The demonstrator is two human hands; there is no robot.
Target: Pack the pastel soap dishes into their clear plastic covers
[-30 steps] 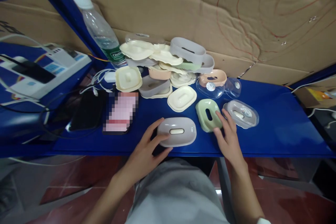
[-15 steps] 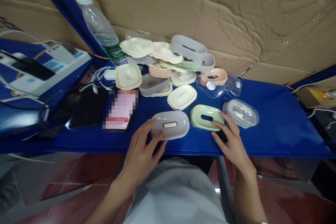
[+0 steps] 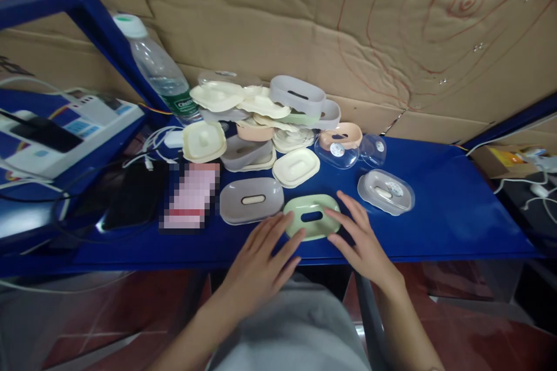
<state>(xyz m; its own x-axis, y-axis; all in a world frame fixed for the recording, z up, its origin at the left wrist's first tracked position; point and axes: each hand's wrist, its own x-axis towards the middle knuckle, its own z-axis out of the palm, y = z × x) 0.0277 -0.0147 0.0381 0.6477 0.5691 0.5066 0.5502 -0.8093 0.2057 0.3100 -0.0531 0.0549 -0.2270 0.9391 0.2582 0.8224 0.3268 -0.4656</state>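
A light green oval soap dish (image 3: pixel 310 231) with a slot in its middle lies on the blue table between my hands. My left hand (image 3: pixel 266 255) has its fingers spread at the dish's left and front edge. On the other side my right hand (image 3: pixel 359 240) is open too, fingertips at the right rim. Whether the fingertips press on the dish I cannot tell. Just left of it rests a grey soap dish (image 3: pixel 235 200) with a cream insert showing through its slot. A grey dish under a clear lid (image 3: pixel 386 192) sits to the right.
Behind is a pile of cream, grey and peach dish parts, among them a cream tray (image 3: pixel 296 167) and a peach dish (image 3: pixel 348 134). A phone (image 3: pixel 191 197), a black device (image 3: pixel 134 194), a water bottle (image 3: pixel 159 72) and a power strip (image 3: pixel 87 127) stand left. Cardboard (image 3: pixel 243 17) rises behind.
My left hand has moved off the grey dish to the green one. The green dish has come nearer the table's front edge, away from the lidded dish. The view has shifted.
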